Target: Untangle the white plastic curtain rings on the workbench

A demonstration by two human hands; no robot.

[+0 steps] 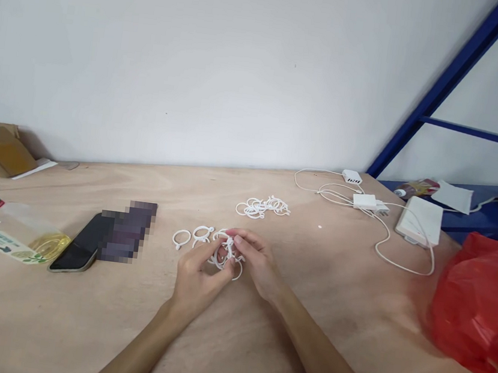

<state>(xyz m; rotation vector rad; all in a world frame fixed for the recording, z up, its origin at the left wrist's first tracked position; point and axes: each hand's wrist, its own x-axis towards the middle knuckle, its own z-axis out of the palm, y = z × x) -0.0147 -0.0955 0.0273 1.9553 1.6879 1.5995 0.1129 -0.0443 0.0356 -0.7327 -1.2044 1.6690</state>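
Both hands meet near the middle of the bench (pixel 54 326), toward its front edge. The left hand (pixel 202 268) has its thumb and index finger closed around a small bunch of white curtain rings (pixel 230 243); the right hand (pixel 260 263) pinches the same bunch between thumb and fingertips. The fingers overlap, so exactly which ring each grips cannot be told. One ring's loop shows below the fingertips, between the hands.

Just left of the grasp lie a few loose rings (pixel 181 239), and a tangled heap of rings (pixel 264 206) rests farther back, toward the rear edge.

By the bench's left edge, a clear plastic bottle (pixel 1 242) with a green and white label has yellow liquid at its base end. Behind it, at the rear left corner, sits a cardboard box (pixel 4 147), its contents hidden. A dark smartphone (pixel 81 244) lies right of the bottle. At the right edge a red plastic bag (pixel 480 299) bulges; what fills it is hidden. Near the rear right corner are a white cable (pixel 382 245) and a white charger (pixel 352 177).
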